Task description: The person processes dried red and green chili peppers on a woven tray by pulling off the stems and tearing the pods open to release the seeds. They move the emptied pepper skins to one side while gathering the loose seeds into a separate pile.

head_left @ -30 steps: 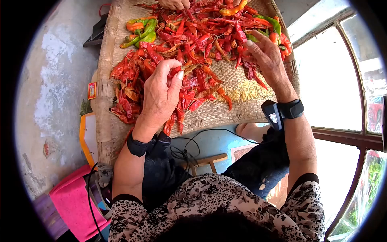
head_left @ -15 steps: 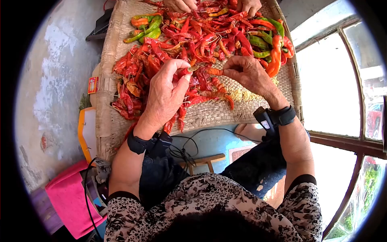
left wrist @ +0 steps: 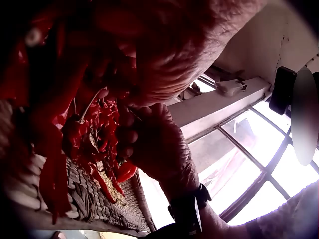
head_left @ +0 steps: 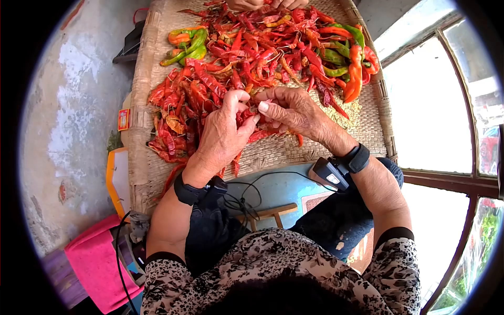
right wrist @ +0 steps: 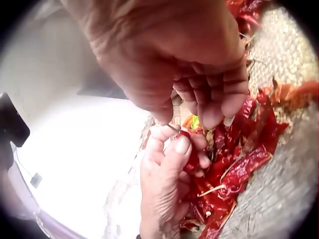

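Note:
My left hand [head_left: 223, 134] pinches a red chili pepper [right wrist: 193, 162] between thumb and fingers, low over the near part of the pepper heap. My right hand [head_left: 299, 113] meets it from the right, its thumb and forefinger at the pepper's thin stem [right wrist: 173, 128] and its other fingers curled. Around and beyond both hands lie many wrinkled dried red chilies [head_left: 252, 58], spread on a woven tray [head_left: 278, 152]. At the tray's far side are another person's hands [head_left: 244, 4], partly cut off by the frame.
Green and orange peppers [head_left: 193, 47] form a bunch at the left; a large orange pepper [head_left: 355, 73] lies at the right. Loose pale seeds [head_left: 346, 118] cover the mat on the right. Below the tray are a black cable [head_left: 247, 202] and a wooden stool [head_left: 273, 211]. A window [head_left: 430, 105] is at the right.
My right hand has come from the right side of the heap leftward to my left hand. A large orange pepper now lies at the right edge. The other person's hands have drawn together.

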### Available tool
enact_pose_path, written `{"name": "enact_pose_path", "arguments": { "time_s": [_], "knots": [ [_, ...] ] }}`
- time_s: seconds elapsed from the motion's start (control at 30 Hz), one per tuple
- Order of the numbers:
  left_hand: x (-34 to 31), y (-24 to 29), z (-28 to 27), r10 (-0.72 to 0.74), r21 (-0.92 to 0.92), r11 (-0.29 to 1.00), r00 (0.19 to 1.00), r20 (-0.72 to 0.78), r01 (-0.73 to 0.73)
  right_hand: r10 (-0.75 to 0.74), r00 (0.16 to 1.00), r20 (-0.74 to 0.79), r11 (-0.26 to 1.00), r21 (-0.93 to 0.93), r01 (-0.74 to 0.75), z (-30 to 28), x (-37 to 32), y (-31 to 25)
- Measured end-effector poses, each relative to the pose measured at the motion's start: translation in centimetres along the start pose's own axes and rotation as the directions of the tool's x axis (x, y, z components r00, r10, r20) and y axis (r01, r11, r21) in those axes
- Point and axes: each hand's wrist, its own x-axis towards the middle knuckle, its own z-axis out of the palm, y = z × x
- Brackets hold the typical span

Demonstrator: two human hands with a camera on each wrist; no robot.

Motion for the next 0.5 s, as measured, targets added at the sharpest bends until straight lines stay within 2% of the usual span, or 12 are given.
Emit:
{"name": "enact_pose_path", "arguments": {
  "time_s": [0.03, 0.1, 0.17, 0.2, 0.23, 0.3, 0.33, 0.43, 0.47, 0.5],
  "knots": [
    [-0.1, -0.2, 0.4, -0.014, -0.030, 0.999, 0.999, 0.037, 0.016, -0.032, 0.999, -0.020, 0.996, 0.084, 0.033, 0.9, 0.0, 0.1],
    [-0.2, -0.2, 0.6, -0.021, -0.040, 0.999, 0.994, 0.106, 0.025, -0.022, 1.000, 0.005, 0.996, 0.087, 0.022, 1.0, 0.3, 1.2],
    [-0.2, 0.2, 0.2, -0.059, 0.012, 0.998, 0.990, 0.127, 0.058, -0.078, 0.995, 0.063, 0.995, 0.075, 0.073, 1.1, 0.4, 1.9],
    [-0.2, 0.3, 0.1, -0.098, 0.063, 0.994, 0.984, 0.150, 0.089, -0.092, 0.993, 0.073, 0.995, -0.041, 0.095, 1.1, 0.3, 1.5],
    [-0.2, 0.2, 0.2, -0.100, 0.063, 0.994, 0.983, 0.153, 0.091, -0.090, 0.993, 0.073, 0.995, -0.039, 0.093, 1.4, 0.2, 1.7],
    [-0.3, -0.1, 0.5, -0.025, 0.003, 1.000, 0.988, 0.155, 0.025, -0.267, 0.961, -0.071, 0.959, -0.120, 0.258, 2.0, 0.1, 1.9],
    [-0.4, -0.3, 0.7, -0.025, 0.003, 1.000, 0.987, 0.156, 0.025, -0.237, 0.967, -0.091, 0.953, -0.214, 0.213, 2.0, 0.0, 1.2],
    [-0.5, -0.1, 0.8, 0.014, -0.019, 1.000, 0.982, 0.188, -0.011, -0.239, 0.970, -0.052, 0.946, -0.238, 0.220, 1.1, 0.2, 1.5],
    [-0.3, 0.2, 0.5, 0.048, -0.070, 0.997, 0.989, 0.137, -0.039, -0.189, 0.980, -0.062, 0.978, -0.107, 0.182, 0.5, 0.3, 1.3],
    [-0.2, 0.5, 0.1, 0.079, -0.119, 0.991, 0.993, 0.085, -0.068, -0.156, 0.982, -0.103, 0.982, -0.127, 0.142, -0.7, 0.4, 0.6]
  ]
}}
